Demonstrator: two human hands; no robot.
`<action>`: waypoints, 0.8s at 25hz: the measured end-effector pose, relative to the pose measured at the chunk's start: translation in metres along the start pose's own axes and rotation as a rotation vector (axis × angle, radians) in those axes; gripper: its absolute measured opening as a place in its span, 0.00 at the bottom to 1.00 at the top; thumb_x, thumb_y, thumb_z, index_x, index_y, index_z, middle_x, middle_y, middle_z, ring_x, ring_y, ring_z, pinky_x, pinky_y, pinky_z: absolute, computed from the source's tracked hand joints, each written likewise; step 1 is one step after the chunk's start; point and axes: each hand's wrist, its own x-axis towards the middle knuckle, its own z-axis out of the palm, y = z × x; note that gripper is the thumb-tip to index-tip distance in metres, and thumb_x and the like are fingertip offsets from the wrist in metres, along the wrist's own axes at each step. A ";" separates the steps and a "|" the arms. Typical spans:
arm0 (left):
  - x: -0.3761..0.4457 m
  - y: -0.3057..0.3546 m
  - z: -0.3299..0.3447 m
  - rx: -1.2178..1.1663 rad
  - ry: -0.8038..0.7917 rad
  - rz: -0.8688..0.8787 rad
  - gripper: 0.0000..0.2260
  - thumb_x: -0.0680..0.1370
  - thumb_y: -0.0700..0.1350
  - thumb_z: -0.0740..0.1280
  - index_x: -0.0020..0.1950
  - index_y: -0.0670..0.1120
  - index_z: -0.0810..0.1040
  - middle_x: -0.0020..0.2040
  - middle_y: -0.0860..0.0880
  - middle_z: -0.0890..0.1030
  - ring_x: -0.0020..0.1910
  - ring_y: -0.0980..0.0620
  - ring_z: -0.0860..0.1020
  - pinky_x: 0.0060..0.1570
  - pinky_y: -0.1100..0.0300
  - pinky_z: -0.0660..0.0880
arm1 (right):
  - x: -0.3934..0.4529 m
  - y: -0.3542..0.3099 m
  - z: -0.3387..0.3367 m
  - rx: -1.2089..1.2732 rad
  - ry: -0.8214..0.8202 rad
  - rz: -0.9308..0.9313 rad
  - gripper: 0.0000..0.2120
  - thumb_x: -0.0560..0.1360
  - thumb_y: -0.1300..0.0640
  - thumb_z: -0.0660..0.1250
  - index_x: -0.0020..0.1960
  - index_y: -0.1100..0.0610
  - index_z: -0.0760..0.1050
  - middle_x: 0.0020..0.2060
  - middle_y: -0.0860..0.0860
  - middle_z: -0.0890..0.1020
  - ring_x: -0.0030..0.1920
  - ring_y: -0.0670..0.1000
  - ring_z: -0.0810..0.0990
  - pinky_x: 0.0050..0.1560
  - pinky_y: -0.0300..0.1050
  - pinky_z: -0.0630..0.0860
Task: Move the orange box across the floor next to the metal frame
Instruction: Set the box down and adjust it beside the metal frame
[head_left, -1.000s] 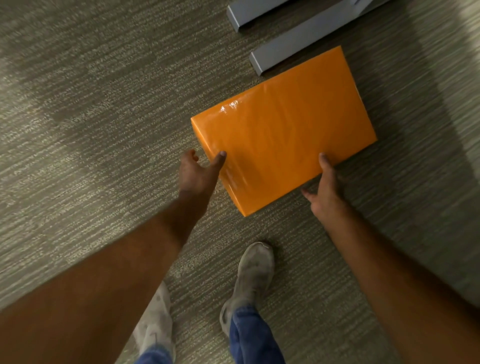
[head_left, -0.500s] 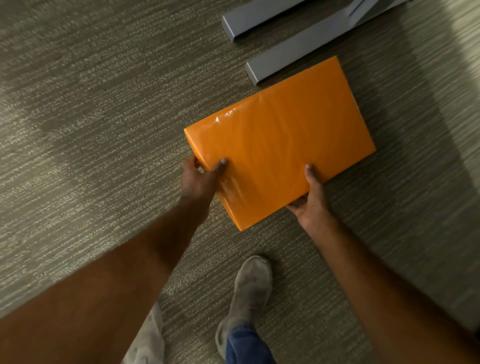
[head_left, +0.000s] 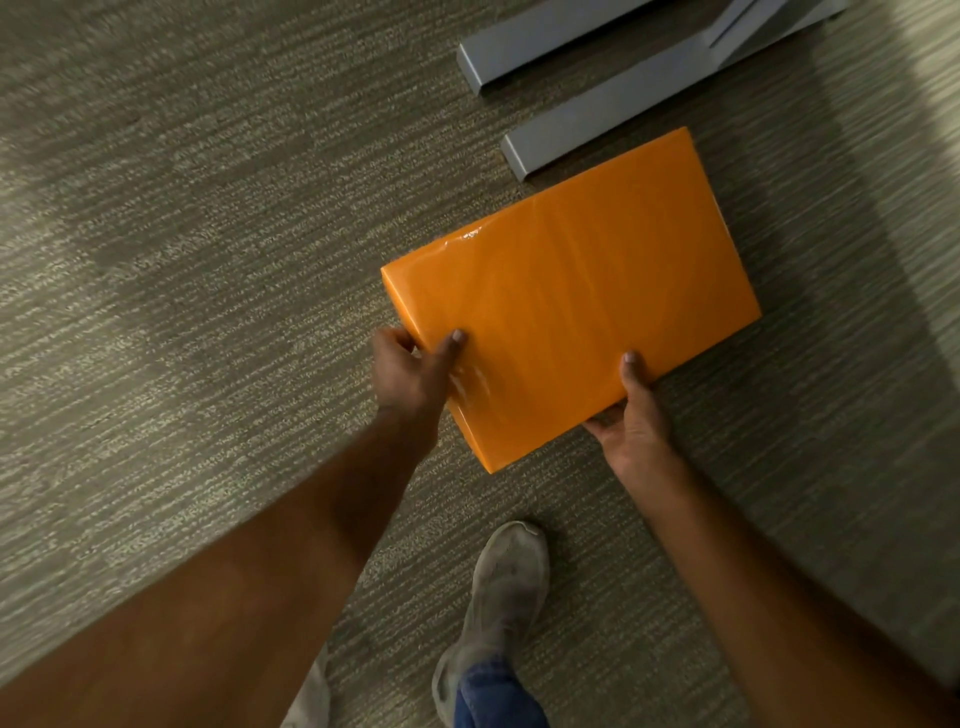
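Hands clamp the orange box (head_left: 571, 296), left hand (head_left: 415, 371) and right hand (head_left: 631, 415) at its near corner, beside the metal frame (head_left: 613, 122); next I judge I set it down on the floor (head_left: 208, 260).

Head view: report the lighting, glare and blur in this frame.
Head view: dim overall, with a paler patch of carpet at the upper right; a small glare spot on the orange box wrapping near its far left edge; the left hand and right hand gripping it read clearly; carpet at the upper left is smeared; metal frame fairly sharp.
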 end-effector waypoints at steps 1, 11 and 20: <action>-0.001 0.000 0.001 -0.002 0.007 -0.003 0.21 0.77 0.48 0.76 0.62 0.46 0.68 0.60 0.45 0.79 0.57 0.43 0.82 0.56 0.37 0.83 | -0.001 0.000 -0.002 -0.005 -0.008 -0.001 0.25 0.77 0.43 0.72 0.71 0.48 0.72 0.66 0.58 0.79 0.66 0.63 0.77 0.61 0.66 0.78; -0.001 0.009 0.037 -0.020 -0.016 0.000 0.24 0.76 0.49 0.76 0.64 0.45 0.68 0.64 0.41 0.80 0.59 0.39 0.83 0.56 0.36 0.83 | 0.017 -0.040 -0.014 -0.029 -0.078 -0.067 0.24 0.76 0.44 0.72 0.70 0.45 0.73 0.68 0.57 0.78 0.67 0.62 0.77 0.55 0.64 0.80; 0.021 0.026 0.072 0.032 -0.027 0.040 0.24 0.76 0.50 0.76 0.64 0.45 0.68 0.63 0.44 0.79 0.59 0.42 0.80 0.59 0.37 0.81 | 0.055 -0.074 -0.009 -0.037 -0.067 -0.078 0.29 0.77 0.44 0.71 0.75 0.50 0.69 0.66 0.59 0.79 0.64 0.62 0.79 0.64 0.70 0.78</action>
